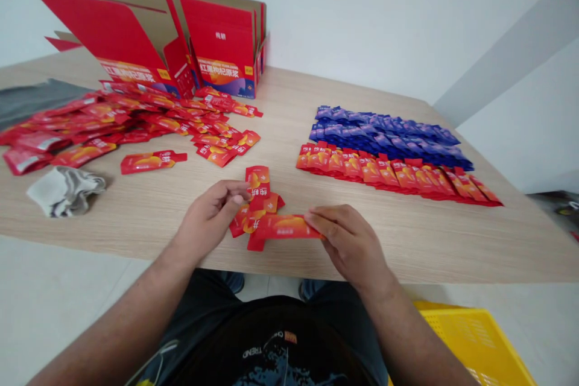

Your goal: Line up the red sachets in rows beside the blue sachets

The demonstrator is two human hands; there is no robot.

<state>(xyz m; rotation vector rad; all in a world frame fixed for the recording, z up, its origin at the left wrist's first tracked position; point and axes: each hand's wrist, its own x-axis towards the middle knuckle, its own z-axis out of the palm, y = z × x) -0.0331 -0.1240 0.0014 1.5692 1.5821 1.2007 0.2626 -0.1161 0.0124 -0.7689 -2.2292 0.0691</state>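
My right hand (348, 244) pinches one end of a red sachet (287, 227) with orange print, holding it sideways over a small loose group of similar sachets (239, 220) near the table's front edge. At the left of that group is my left hand (212, 211), its fingers loosely bent and its thumb short of the packaging. Its fingertips overlap the left edge of another red sachet (259, 182), which points away from me. Whether they press on it cannot be made out. The lower sachets are partly covered by the held one.
A large heap of red sachets (104, 111) spreads across the left, before open red cartons (221, 42). Overlapping rows of blue sachets (384, 132) and red sachets (393, 175) lie at right. A grey-white cloth (67, 190) is at front left. A yellow crate (474, 338) stands below the table.
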